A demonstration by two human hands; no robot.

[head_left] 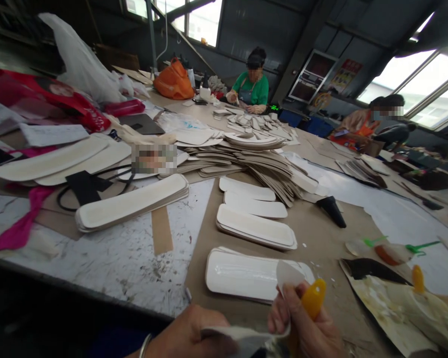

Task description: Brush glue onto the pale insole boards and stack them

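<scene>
My left hand [188, 335] is at the bottom edge, fingers curled around a thin white insole-shaped piece [246, 335]. My right hand [306, 328] is closed on a yellow-handled tool [313, 298] and also pinches the curled-up end of the same white piece [287, 273]. Just beyond my hands a stack of white, glossy-coated pieces [242, 276] lies on brown cardboard [321, 233]. Further out lie three more rows of white pieces [256, 226].
A big fanned pile of pieces [261, 159] fills the table's middle. Left are long white stacks [130, 201], black cord, red bags. Right lie a black nozzle [332, 209], glue-smeared paper [395, 303], green-handled brushes [395, 251]. Two other people work at the far side.
</scene>
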